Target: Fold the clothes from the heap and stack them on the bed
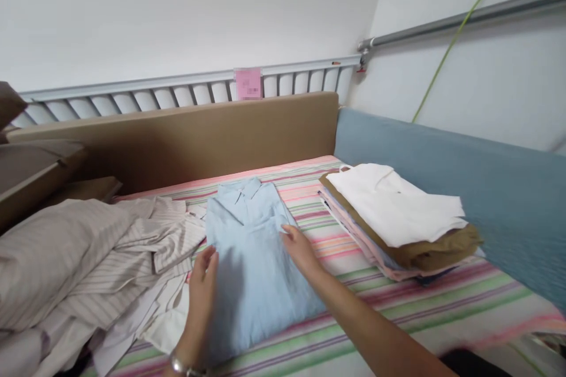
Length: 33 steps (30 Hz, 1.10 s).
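A light blue collared shirt [254, 259] lies folded into a long strip on the striped bed sheet [442, 312], collar away from me. My left hand [202, 285] rests flat along the shirt's left edge, fingers stretched out. My right hand [300, 250] lies flat on the shirt's right side, fingers spread. Neither hand grips anything. A watch band shows on my left wrist.
A heap of unfolded striped and white clothes [101, 271] lies to the left. A stack of folded clothes [398, 218], white on top of brown, sits at the right. A brown headboard [186, 135] runs behind, a blue padded side [464, 188] at right.
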Each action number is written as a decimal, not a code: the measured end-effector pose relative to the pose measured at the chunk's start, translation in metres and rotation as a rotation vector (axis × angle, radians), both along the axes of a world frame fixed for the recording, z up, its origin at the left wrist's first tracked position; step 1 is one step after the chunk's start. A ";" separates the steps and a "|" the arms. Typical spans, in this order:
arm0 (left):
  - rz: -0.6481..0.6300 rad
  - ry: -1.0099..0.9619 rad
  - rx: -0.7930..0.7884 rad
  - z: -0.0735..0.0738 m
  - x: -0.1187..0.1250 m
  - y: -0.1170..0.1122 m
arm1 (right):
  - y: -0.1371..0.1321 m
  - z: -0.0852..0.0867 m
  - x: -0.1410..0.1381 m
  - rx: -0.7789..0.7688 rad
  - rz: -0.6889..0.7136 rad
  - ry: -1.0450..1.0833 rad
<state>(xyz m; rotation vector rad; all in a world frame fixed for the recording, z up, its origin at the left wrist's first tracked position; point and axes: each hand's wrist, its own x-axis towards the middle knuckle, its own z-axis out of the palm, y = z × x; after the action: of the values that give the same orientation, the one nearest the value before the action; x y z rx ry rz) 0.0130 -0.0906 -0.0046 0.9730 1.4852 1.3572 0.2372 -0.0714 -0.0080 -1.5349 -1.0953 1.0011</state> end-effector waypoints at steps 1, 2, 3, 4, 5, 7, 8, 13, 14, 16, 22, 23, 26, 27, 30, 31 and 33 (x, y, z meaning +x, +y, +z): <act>-0.092 0.204 0.109 0.000 0.006 -0.007 | -0.006 -0.001 -0.005 0.077 0.043 -0.127; -0.195 0.423 0.206 -0.002 0.014 -0.013 | -0.011 -0.003 -0.009 0.146 0.097 -0.286; -0.284 0.634 0.269 -0.006 0.023 -0.018 | -0.014 -0.006 -0.013 0.197 0.155 -0.464; -0.346 0.817 0.290 -0.010 0.031 -0.022 | -0.017 -0.009 -0.015 0.219 0.206 -0.642; -0.378 0.981 0.286 -0.016 0.039 -0.025 | -0.018 -0.014 -0.017 0.208 0.242 -0.792; -0.385 1.233 0.242 -0.028 0.048 -0.028 | -0.017 -0.026 -0.016 0.139 0.267 -0.963; -0.381 1.314 0.224 -0.032 0.050 -0.029 | -0.016 -0.031 -0.015 0.117 0.270 -1.012; -0.427 1.439 0.209 -0.040 0.035 -0.022 | -0.010 -0.048 -0.006 0.050 0.236 -1.120; -0.443 1.442 0.205 -0.040 0.029 -0.019 | -0.009 -0.049 -0.005 0.027 0.220 -1.132; -0.457 1.447 0.186 -0.042 0.017 -0.010 | -0.006 -0.051 -0.001 -0.010 0.187 -1.153; -0.518 1.415 0.026 -0.027 -0.006 0.007 | 0.001 -0.032 0.017 -0.098 0.214 -1.128; -0.521 1.409 0.004 -0.020 -0.009 0.002 | -0.006 -0.024 0.022 -0.104 0.230 -1.116; -0.503 1.445 0.177 -0.014 -0.025 -0.033 | -0.051 -0.006 0.040 0.082 0.324 -1.086; -0.526 1.468 0.322 -0.019 -0.032 -0.048 | -0.072 -0.005 0.046 0.200 0.407 -1.072; -0.640 1.521 0.732 -0.053 -0.055 -0.085 | -0.129 -0.017 0.059 0.391 0.653 -1.056; -0.621 1.538 0.792 -0.066 -0.061 -0.092 | -0.141 -0.024 0.061 0.411 0.682 -1.065; -0.556 1.567 0.819 -0.083 -0.070 -0.095 | -0.149 -0.036 0.064 0.420 0.645 -1.093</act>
<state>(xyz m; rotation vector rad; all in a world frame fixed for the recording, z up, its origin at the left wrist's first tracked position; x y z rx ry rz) -0.0569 -0.1859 -0.0879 3.1375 1.2803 0.5882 0.3007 -0.2205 -0.0442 -1.3615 -2.4856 0.1720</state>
